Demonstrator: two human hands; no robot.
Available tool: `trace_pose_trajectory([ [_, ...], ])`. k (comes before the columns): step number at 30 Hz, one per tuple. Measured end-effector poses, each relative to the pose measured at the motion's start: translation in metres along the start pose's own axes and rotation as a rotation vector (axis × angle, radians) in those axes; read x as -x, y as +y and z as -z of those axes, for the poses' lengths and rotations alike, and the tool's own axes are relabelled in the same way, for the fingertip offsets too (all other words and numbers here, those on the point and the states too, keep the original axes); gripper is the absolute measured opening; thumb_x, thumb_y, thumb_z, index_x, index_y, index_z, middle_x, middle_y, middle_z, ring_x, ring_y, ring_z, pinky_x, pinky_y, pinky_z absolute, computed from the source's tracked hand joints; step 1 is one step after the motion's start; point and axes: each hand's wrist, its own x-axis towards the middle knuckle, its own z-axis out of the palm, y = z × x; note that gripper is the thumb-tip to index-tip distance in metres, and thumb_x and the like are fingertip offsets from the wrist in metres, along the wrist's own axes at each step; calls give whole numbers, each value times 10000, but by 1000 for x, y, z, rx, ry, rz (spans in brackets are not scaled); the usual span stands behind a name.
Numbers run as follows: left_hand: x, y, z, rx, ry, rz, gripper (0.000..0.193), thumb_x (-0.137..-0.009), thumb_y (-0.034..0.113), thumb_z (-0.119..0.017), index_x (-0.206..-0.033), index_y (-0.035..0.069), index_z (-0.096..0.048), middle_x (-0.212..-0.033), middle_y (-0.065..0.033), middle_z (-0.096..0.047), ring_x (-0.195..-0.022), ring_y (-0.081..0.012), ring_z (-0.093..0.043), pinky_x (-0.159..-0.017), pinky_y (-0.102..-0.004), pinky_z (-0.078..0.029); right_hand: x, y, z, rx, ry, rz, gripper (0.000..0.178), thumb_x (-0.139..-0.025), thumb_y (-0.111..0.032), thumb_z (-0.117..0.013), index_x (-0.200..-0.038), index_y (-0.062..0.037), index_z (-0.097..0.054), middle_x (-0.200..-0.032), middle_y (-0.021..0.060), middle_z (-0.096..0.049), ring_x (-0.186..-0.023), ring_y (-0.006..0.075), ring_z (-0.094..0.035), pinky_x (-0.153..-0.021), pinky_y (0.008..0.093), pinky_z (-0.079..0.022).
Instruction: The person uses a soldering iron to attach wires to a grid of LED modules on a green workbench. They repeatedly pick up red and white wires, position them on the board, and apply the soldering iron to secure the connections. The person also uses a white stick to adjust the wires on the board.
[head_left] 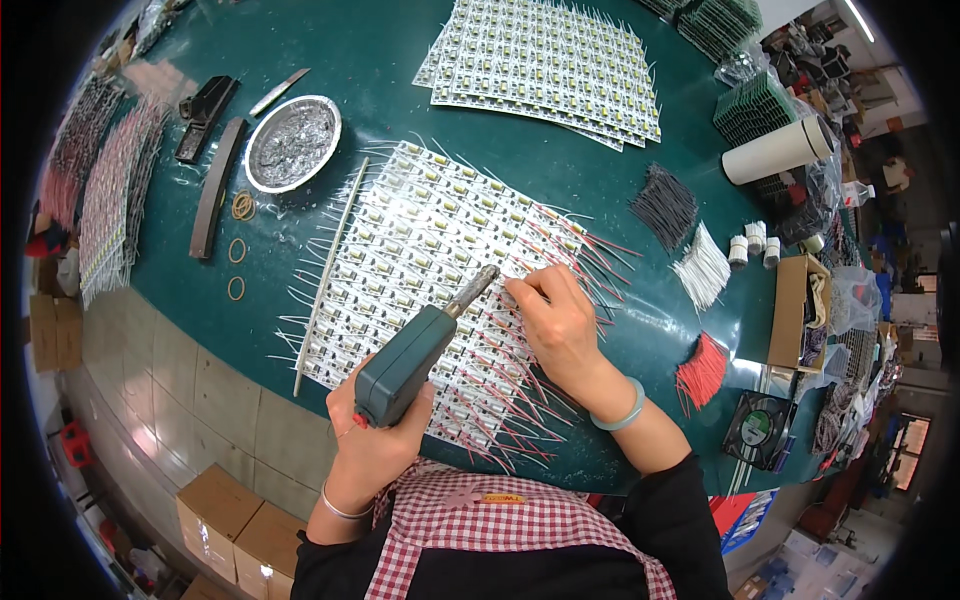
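Note:
My left hand (378, 445) is closed around the handle of a dark green soldering gun (408, 362). Its metal tip points away from me and meets the white circuit board panel (400, 230), or hovers just over it, near the middle. Just right of the tip, my right hand (558, 325) is pinched close to the board; what lies between the fingertips is too small to make out. Rows of small yellowish parts cover the panel. Red wires (500, 365) stick out along its right side, and pale wires fringe its left side, where a thin rod (330, 275) lies.
Stacked circuit panels (540, 75) lie at the back. At left are a white bowl (293, 145) of silvery scraps, a brown bar (217, 190) and rubber bands (237, 250). Bundles of black wires (664, 207), white wires (703, 268) and red wires (702, 370) lie right, near a fan (758, 430).

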Motion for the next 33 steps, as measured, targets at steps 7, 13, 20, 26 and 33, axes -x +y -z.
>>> trace_pose_trajectory([
  [7,4,-11,-5,49,42,-6,184,-817,-3,-776,-986,-46,-718,-817,-80,-706,-690,-86,-618,-632,-274,-502,0,1,-1,-7,22,9,247,-773,6,-674,-1018,-20,-692,-910,94,-591,-838,279,-597,-673,385,-516],
  [13,3,-9,-6,30,39,31,168,-814,3,-777,-963,-39,-711,-776,-76,-687,-666,-94,-603,-621,-278,-493,0,0,0,7,9,10,257,-772,3,-678,-1028,-13,-694,-918,96,-590,-837,278,-593,-673,383,-512],
  [20,3,-10,-5,-16,20,-6,178,-817,6,-780,-973,-43,-709,-784,-71,-694,-682,-85,-609,-625,-270,-496,-1,-1,0,14,8,18,256,-778,11,-673,-1033,-6,-693,-915,100,-587,-832,283,-587,-675,387,-508],
  [26,4,-5,-3,83,69,30,170,-829,4,-780,-978,-47,-718,-818,-45,-712,-720,-65,-613,-643,-253,-502,-1,-1,0,13,2,18,252,-776,12,-675,-1027,-3,-691,-915,101,-587,-831,285,-589,-674,386,-507],
  [33,8,0,2,101,66,35,165,-825,18,-803,-961,-34,-727,-825,-40,-721,-708,-67,-621,-634,-254,-499,-1,-2,-1,15,25,18,243,-770,12,-681,-1012,-7,-690,-902,91,-585,-835,280,-593,-670,387,-504],
])
